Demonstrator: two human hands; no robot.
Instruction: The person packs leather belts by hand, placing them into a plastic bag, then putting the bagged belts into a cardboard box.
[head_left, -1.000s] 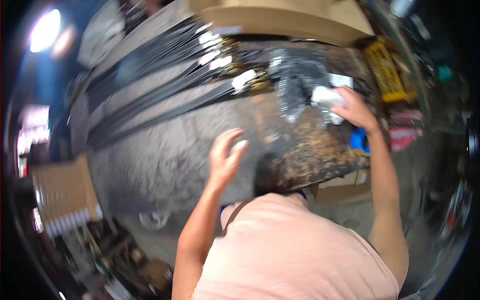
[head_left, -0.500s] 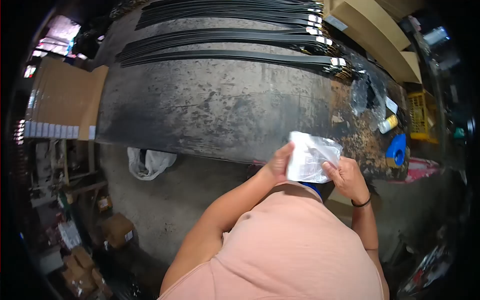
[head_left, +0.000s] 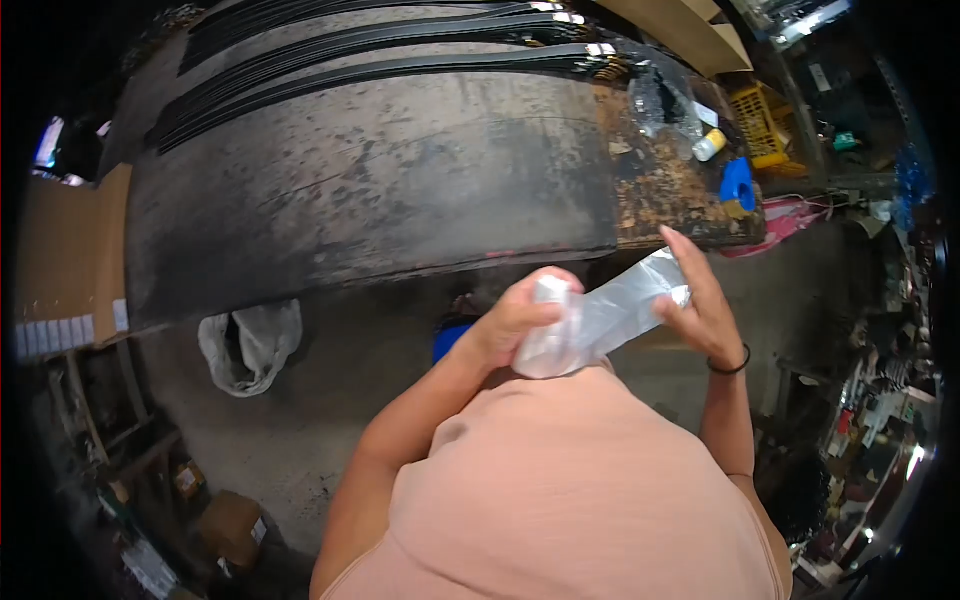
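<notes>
A clear plastic bag (head_left: 620,305) stretches between my two hands in front of my body. My left hand (head_left: 520,318) is wrapped round its bunched, whitish end, thumb across the top. At the bag's flatter end is my right hand (head_left: 698,300), its fingers long and nearly straight behind the film and the thumb at its lower edge. Both hands are just off the front edge of the worktable (head_left: 400,200), with the bag close to my shirt.
Several bundles of black straps (head_left: 380,75) lie along the table's far side. On its right end are a blue tape dispenser (head_left: 737,185), a yellow-labelled bottle (head_left: 709,145) and crumpled plastic (head_left: 660,105). Cardboard (head_left: 75,250) stands at the left; a white sack (head_left: 250,350) hangs below.
My left hand has bunched one side of the bag, and the bag is now drawn out lengthwise between the hands. The view has shifted, so the table appears higher and further left.
</notes>
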